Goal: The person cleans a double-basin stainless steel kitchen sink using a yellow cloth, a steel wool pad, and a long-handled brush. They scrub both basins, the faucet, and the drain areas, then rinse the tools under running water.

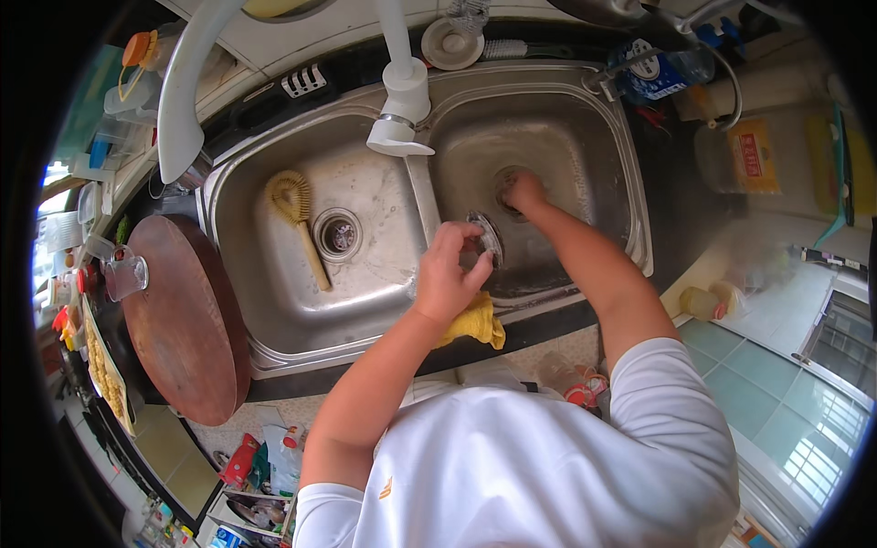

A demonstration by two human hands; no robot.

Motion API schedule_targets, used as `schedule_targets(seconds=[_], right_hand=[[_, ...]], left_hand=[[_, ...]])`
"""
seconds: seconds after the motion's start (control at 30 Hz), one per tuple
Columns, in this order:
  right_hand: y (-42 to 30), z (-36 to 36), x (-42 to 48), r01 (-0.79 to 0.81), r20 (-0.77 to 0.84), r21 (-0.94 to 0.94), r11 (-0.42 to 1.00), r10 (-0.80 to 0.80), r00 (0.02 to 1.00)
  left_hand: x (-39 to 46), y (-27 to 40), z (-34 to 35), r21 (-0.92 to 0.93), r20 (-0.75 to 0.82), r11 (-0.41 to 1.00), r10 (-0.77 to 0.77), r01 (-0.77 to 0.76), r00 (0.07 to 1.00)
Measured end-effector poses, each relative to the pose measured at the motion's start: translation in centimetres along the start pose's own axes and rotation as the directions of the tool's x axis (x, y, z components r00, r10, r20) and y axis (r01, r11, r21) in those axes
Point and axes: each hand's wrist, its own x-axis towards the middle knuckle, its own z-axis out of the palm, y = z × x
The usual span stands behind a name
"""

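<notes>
My left hand (452, 264) holds a round metal sink strainer (492, 241) by its edge, tilted up over the front left side of the right basin (466, 178). Down in that basin, my right hand (525, 193) reaches to the drain opening (505, 179). Its fingertips are hidden there, so whether they grip anything does not show. A yellow cloth (476, 323) hangs over the front edge of the sink, just below my left wrist.
A dish brush (299, 212) lies beside the drain (337, 235) in the left basin. The white faucet (401, 103) stands at the divider. A thick round wooden chopping board (181, 318) leans at the left. A large plastic bottle (661, 68) stands at the back right.
</notes>
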Motion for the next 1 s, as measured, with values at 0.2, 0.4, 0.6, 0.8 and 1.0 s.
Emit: schedule_targets(seconds=[0.2, 0.4, 0.6, 0.8, 1.0], right_hand=[[0.4, 3.4, 0.2, -0.281, -0.172, 0.408, 0.868, 0.376, 0.910], [0.3, -0.5, -0.8, -0.046, 0.194, 0.247, 0.968, -0.003, 0.981], [0.7, -1.2, -2.7, 0.124, 0.043, 0.186, 0.975, -0.134, 0.990], [-1.0, -7.6, -2.5, 0.081, -0.071, 0.107, 0.991, -0.074, 0.995], [0.9, -9.1, 0.3, 0.226, -0.272, -0.006, 0.974, -0.219, 0.937]], left_hand=[[0.1, 0.0, 0.1, -0.011, -0.013, 0.999, 0.043, -0.043, 0.999], [0.1, 0.0, 0.0, 0.010, -0.014, 1.000, 0.024, -0.024, 1.000], [0.1, -0.2, 0.1, 0.003, -0.006, 0.999, 0.044, -0.044, 0.999], [0.1, -0.2, 0.1, 0.003, -0.022, 0.999, 0.049, -0.049, 0.999], [0.0, -0.4, 0.0, 0.017, -0.029, 0.998, 0.056, -0.056, 0.998]])
